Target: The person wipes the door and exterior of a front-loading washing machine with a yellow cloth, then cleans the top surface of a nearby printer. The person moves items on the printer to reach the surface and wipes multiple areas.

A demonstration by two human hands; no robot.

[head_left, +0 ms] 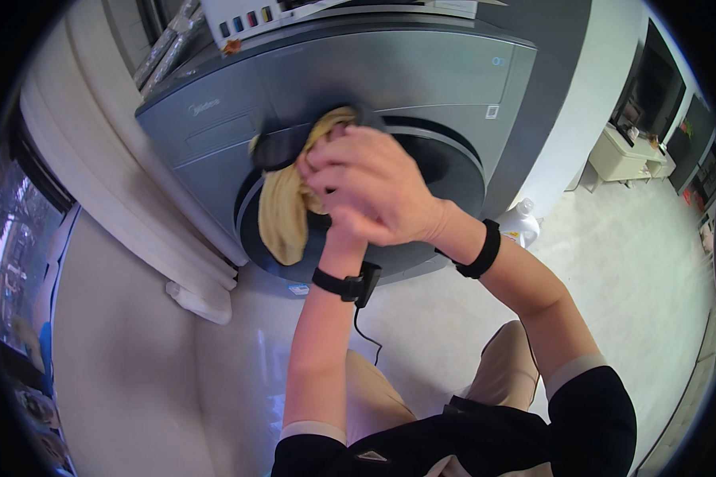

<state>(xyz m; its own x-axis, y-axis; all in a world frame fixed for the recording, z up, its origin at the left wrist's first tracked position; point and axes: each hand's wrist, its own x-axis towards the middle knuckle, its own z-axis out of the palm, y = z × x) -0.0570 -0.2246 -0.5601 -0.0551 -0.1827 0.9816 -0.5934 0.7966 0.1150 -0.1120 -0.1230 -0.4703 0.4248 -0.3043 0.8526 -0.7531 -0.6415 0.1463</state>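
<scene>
A yellow cloth (283, 214) with a dark part (277, 149), blurred by motion, hangs in front of the round door (394, 256) of a grey Midea front-loading washing machine (334, 71). My right hand (379, 179) lies over my left hand at the cloth's right side and hides most of it. The left hand (349, 229) shows only in part, at the wrist and below the right hand's fingers. Which fingers grip the cloth is blurred. Both wrists wear black straps, and a cable runs from the left one.
A white curtain (113, 161) hangs left of the machine, with a white bottle (200, 303) at its foot. Another white bottle (522, 223) stands right of the machine, by a wall (579, 101). A box (244, 21) lies on the machine's top. A low cabinet (626, 155) stands farther right.
</scene>
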